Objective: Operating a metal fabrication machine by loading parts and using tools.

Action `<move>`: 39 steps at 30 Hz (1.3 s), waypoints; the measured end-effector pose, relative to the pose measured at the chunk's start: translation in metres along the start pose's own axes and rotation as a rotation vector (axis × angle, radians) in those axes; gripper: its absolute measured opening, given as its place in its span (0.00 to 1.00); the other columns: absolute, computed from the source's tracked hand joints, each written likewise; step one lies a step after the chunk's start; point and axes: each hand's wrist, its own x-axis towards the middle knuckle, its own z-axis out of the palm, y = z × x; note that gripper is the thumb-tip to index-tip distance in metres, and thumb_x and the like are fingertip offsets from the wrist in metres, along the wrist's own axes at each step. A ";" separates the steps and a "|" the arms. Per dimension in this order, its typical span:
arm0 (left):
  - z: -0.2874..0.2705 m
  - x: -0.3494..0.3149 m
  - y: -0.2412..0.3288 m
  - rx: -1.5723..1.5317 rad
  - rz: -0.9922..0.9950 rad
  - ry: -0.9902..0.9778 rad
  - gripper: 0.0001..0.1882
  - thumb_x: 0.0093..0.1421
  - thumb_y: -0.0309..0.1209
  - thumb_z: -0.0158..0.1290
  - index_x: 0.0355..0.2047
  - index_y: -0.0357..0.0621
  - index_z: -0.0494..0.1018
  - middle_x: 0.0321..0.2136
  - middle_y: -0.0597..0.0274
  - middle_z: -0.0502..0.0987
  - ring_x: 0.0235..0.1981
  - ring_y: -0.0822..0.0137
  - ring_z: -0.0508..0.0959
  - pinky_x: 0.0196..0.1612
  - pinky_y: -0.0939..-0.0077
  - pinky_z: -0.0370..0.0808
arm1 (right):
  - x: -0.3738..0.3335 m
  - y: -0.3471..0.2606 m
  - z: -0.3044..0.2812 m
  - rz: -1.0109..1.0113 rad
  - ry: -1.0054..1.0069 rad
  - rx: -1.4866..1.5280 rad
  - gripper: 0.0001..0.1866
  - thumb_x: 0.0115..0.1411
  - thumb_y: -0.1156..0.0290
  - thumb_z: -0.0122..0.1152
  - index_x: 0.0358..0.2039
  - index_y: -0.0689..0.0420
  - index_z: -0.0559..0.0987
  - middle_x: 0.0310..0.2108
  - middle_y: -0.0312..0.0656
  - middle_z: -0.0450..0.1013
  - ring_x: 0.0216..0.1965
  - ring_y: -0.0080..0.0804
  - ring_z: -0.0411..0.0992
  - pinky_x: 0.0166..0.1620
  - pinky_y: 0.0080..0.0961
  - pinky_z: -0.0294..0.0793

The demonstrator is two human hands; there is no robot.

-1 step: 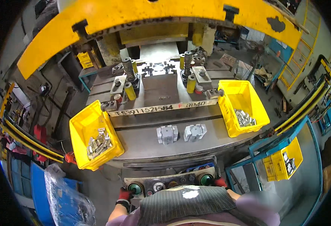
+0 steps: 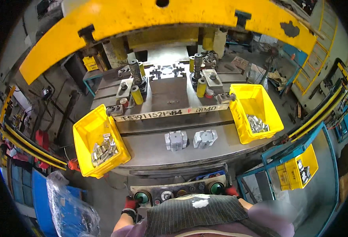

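Note:
My left hand (image 2: 131,203), in a red glove with dark fingertips, is at the green round button (image 2: 142,197) on the left of the control panel (image 2: 160,192). Its finger pose is too small to read. At the panel's right end, my right hand (image 2: 232,192), also red-gloved, is beside the other green button (image 2: 216,188); its fingers are mostly hidden. Beyond the panel, two grey metal blocks (image 2: 176,140) (image 2: 205,138) stand apart on the press table (image 2: 150,152). Farther back, the lower die (image 2: 169,93) carries a bright cut-out plate (image 2: 167,71) between upright guide posts (image 2: 134,71).
A large yellow press beam (image 2: 162,17) spans the top. Yellow bins with small metal parts flank the table at left (image 2: 83,136) and right (image 2: 241,114). Another yellow bin (image 2: 286,177) sits in a blue frame at lower right. Plastic wrap (image 2: 69,205) hangs at lower left.
The yellow press beam sits slightly lower than before. My hands stay at the two buttons, and the blocks and bins have not moved.

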 end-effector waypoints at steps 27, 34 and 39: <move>-0.077 -0.079 0.096 -1.003 0.200 0.834 0.22 0.58 0.45 0.42 0.50 0.50 0.61 0.40 0.59 0.70 0.13 0.71 0.67 0.09 0.79 0.58 | -0.009 -0.331 -0.132 -0.725 0.187 0.157 0.35 0.49 0.73 0.56 0.57 0.55 0.52 0.34 0.51 0.70 0.36 0.52 0.70 0.36 0.37 0.69; -0.024 -0.066 0.227 -0.890 0.677 0.246 0.16 0.58 0.29 0.46 0.47 0.44 0.64 0.26 0.63 0.73 0.21 0.75 0.71 0.21 0.82 0.70 | 0.102 -0.522 -0.129 -0.801 0.384 -0.019 0.24 0.50 0.69 0.57 0.48 0.58 0.64 0.34 0.50 0.70 0.36 0.48 0.69 0.36 0.38 0.69; 0.001 -0.069 0.309 -0.486 0.622 -0.099 0.20 0.59 0.26 0.43 0.54 0.45 0.58 0.30 0.63 0.73 0.24 0.76 0.71 0.23 0.81 0.72 | 0.134 -0.541 -0.127 -0.757 0.089 0.581 0.18 0.50 0.68 0.59 0.40 0.59 0.69 0.25 0.38 0.70 0.26 0.28 0.68 0.29 0.24 0.67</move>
